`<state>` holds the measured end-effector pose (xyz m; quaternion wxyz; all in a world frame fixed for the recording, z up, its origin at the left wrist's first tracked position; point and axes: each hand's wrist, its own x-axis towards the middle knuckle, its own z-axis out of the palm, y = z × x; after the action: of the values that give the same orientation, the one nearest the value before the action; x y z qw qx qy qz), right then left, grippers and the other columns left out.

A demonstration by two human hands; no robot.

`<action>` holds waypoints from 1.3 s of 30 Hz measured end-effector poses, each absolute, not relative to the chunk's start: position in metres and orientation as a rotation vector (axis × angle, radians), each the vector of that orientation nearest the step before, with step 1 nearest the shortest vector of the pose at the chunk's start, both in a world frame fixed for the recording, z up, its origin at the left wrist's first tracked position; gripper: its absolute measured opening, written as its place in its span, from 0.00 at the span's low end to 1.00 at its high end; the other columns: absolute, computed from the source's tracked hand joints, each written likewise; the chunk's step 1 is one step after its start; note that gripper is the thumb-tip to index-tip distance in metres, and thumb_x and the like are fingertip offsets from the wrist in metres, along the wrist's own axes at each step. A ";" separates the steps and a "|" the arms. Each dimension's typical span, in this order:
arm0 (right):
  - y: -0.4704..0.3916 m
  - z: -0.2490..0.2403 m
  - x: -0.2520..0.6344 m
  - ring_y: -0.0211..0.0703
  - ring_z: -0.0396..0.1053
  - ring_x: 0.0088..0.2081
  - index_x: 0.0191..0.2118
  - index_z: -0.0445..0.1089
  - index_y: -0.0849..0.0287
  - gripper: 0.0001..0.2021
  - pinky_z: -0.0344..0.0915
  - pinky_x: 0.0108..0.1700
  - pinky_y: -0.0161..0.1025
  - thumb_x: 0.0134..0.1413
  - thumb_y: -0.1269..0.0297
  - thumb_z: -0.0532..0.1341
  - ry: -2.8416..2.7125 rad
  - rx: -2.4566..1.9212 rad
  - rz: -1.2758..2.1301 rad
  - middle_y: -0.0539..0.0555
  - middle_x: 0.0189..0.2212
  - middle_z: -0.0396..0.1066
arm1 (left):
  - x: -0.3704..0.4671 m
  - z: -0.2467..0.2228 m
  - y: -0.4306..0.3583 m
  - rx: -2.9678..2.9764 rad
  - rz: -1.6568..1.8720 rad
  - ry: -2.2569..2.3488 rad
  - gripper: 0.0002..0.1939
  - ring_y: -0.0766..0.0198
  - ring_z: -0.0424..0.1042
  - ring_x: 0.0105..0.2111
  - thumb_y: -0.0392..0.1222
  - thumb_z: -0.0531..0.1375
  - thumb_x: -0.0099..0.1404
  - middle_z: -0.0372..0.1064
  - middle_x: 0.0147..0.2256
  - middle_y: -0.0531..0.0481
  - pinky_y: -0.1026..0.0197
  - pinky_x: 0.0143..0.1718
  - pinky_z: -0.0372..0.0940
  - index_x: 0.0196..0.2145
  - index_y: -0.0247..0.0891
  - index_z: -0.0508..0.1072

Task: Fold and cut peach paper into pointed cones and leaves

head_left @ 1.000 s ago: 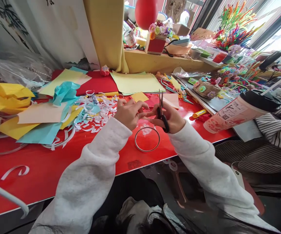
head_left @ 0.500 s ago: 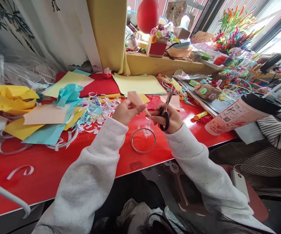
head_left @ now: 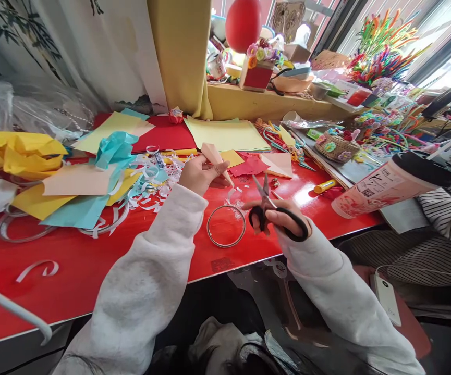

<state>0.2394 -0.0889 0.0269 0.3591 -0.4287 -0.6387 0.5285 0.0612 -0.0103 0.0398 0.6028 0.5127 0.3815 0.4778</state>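
Scissors (head_left: 265, 202) with black handles sit in our right hand (head_left: 287, 216), fingers through the loops, blades parted and pointing toward twelve o'clock. Our left hand (head_left: 198, 176) pinches folded peach paper (head_left: 210, 153) between thumb and fingers, its narrow end aimed toward five o'clock. Between our sleeves, a thin ring (head_left: 208, 229) lies flat on the red table (head_left: 170, 263). From that ring, we see the paper near twelve o'clock, pale shreds (head_left: 158, 195) at ten, and a black-lidded cup (head_left: 385, 185) toward three.
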 end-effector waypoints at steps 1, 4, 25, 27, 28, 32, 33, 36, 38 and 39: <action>-0.092 0.026 0.238 0.35 0.63 0.19 0.35 0.67 0.66 0.21 0.56 0.18 0.32 0.41 0.52 0.55 -1.643 -1.119 1.405 0.51 0.18 0.63 | 0.062 0.040 -0.011 1.193 1.104 0.881 0.17 0.65 0.69 0.19 0.43 0.62 0.45 0.66 0.20 0.51 0.62 0.23 0.68 0.30 0.29 0.65; -0.097 0.023 0.229 0.33 0.61 0.17 0.32 0.67 0.67 0.21 0.53 0.17 0.31 0.39 0.51 0.57 -1.603 -1.215 1.463 0.49 0.14 0.61 | 0.063 0.040 -0.011 1.217 1.111 0.881 0.17 0.64 0.69 0.20 0.42 0.63 0.45 0.66 0.20 0.51 0.61 0.24 0.68 0.31 0.30 0.64; -0.088 0.007 0.209 0.30 0.60 0.15 0.30 0.66 0.67 0.19 0.52 0.15 0.28 0.39 0.52 0.58 -1.494 -1.406 1.320 0.48 0.15 0.60 | 0.067 0.033 -0.008 1.203 1.100 0.866 0.18 0.69 0.66 0.17 0.44 0.64 0.41 0.66 0.19 0.52 0.66 0.19 0.64 0.26 0.31 0.63; -0.087 0.008 0.208 0.30 0.59 0.14 0.29 0.66 0.67 0.19 0.52 0.15 0.28 0.37 0.52 0.59 -1.470 -1.437 1.294 0.48 0.13 0.59 | 0.067 0.032 -0.008 1.229 1.093 0.877 0.18 0.69 0.66 0.17 0.44 0.64 0.41 0.66 0.20 0.51 0.67 0.18 0.63 0.26 0.31 0.63; -0.087 0.008 0.207 0.30 0.58 0.14 0.28 0.66 0.67 0.19 0.52 0.15 0.28 0.37 0.52 0.59 -1.461 -1.452 1.281 0.47 0.13 0.59 | 0.066 0.032 -0.007 1.235 1.090 0.878 0.18 0.69 0.66 0.18 0.44 0.64 0.41 0.66 0.20 0.51 0.67 0.18 0.63 0.26 0.31 0.64; -0.088 0.009 0.206 0.29 0.57 0.13 0.25 0.65 0.67 0.19 0.52 0.15 0.29 0.35 0.52 0.60 -1.424 -1.475 1.255 0.46 0.11 0.57 | 0.066 0.031 -0.006 1.234 1.089 0.874 0.19 0.66 0.68 0.22 0.45 0.65 0.40 0.66 0.22 0.50 0.65 0.18 0.65 0.26 0.30 0.65; -0.088 0.009 0.206 0.29 0.57 0.12 0.25 0.65 0.66 0.19 0.52 0.15 0.29 0.34 0.52 0.60 -1.414 -1.471 1.254 0.46 0.11 0.57 | 0.066 0.031 -0.006 1.230 1.087 0.870 0.19 0.66 0.68 0.22 0.45 0.65 0.40 0.66 0.21 0.50 0.65 0.18 0.65 0.26 0.30 0.65; -0.089 0.008 0.205 0.29 0.57 0.12 0.25 0.65 0.66 0.18 0.54 0.15 0.30 0.34 0.52 0.61 -1.400 -1.459 1.250 0.46 0.11 0.56 | 0.065 0.031 -0.006 1.203 1.076 0.860 0.18 0.67 0.67 0.21 0.44 0.65 0.40 0.65 0.21 0.51 0.65 0.19 0.65 0.25 0.29 0.66; -0.090 0.008 0.205 0.29 0.56 0.12 0.24 0.64 0.66 0.18 0.55 0.16 0.30 0.34 0.52 0.60 -1.404 -1.451 1.248 0.45 0.11 0.56 | 0.064 0.032 -0.006 1.175 1.062 0.852 0.17 0.69 0.66 0.20 0.42 0.65 0.40 0.65 0.20 0.52 0.65 0.19 0.65 0.25 0.29 0.65; -0.090 0.008 0.205 0.29 0.56 0.12 0.25 0.64 0.66 0.18 0.55 0.16 0.30 0.34 0.52 0.60 -1.411 -1.446 1.250 0.45 0.11 0.56 | 0.064 0.033 -0.006 1.162 1.052 0.846 0.16 0.69 0.66 0.19 0.42 0.65 0.40 0.65 0.20 0.52 0.65 0.19 0.65 0.24 0.29 0.65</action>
<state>0.2048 -0.0901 0.0079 0.3737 -0.5646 -0.5509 0.4879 0.0635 -0.0062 0.0328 0.6290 0.5072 0.3692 0.4592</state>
